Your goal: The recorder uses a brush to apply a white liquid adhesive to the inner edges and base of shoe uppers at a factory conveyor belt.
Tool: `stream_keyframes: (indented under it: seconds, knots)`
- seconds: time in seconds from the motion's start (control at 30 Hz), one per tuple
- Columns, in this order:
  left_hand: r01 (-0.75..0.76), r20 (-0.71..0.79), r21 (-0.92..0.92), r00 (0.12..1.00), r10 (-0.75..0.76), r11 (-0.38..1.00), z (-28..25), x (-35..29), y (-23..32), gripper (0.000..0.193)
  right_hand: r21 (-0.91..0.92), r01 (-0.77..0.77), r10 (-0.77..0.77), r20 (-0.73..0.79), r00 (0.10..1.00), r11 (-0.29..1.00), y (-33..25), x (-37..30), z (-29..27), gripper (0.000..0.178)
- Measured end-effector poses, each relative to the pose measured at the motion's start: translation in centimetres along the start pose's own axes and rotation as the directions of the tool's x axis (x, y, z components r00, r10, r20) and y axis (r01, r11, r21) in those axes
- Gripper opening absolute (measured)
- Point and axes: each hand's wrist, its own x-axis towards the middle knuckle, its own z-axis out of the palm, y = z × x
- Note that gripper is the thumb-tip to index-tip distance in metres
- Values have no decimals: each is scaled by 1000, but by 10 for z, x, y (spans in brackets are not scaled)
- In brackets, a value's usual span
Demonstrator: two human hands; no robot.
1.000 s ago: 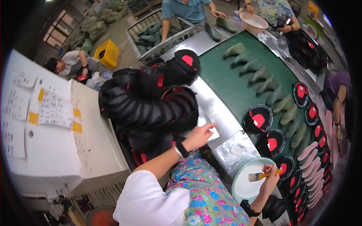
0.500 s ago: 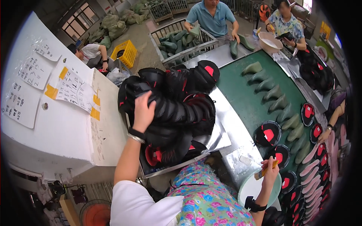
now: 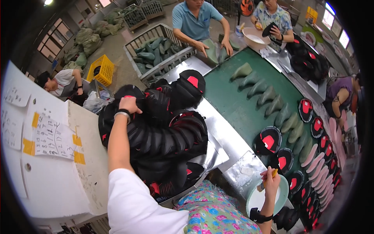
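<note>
I see bare steel counter (image 3: 218, 128) open between the black shoe-upper stack (image 3: 159, 132) and the green belt's (image 3: 233, 105) crowded rows.

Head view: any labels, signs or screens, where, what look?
Paper sheets: white, handwritten, yellow-taped to the white panel at left.
Paper sheet: white, upper left on the same panel.
Screens: bright rectangles, far upper right, blurred.
Left hand rests on the black shoe-upper stack.
</note>
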Motion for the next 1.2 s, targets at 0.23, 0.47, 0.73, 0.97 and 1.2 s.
stream_keyframes:
  seconds: [0.23, 0.47, 0.73, 0.97, 1.2]
  knots:
    - [-109, -678, -137, 735, -13, 984, -37, -103, 34, 45, -126, -66, 72, 41, 997, 990, 9, 22, 23, 38]
    - [-820, -677, -214, 516, 525, 531, -42, -96, 199, 39, -150, 105, -78, 174, 982, 983, -29, 44, 51, 35]
    - [-929, 179, -72, 345, 921, 362, 133, -67, 381, 40, -254, 96, -80, 74, 994, 962, 37, 80, 59, 32]
    - [-736, -430, -264, 668, 607, 623, 169, -116, 374, 58, -586, 394, -270, 292, 918, 708, 87, 111, 123, 23]
    - [-419, -209, -695, 895, 393, 585, 182, -90, 363, 83, -728, 402, 20, 494, 869, 555, 129, 122, 191, 31]
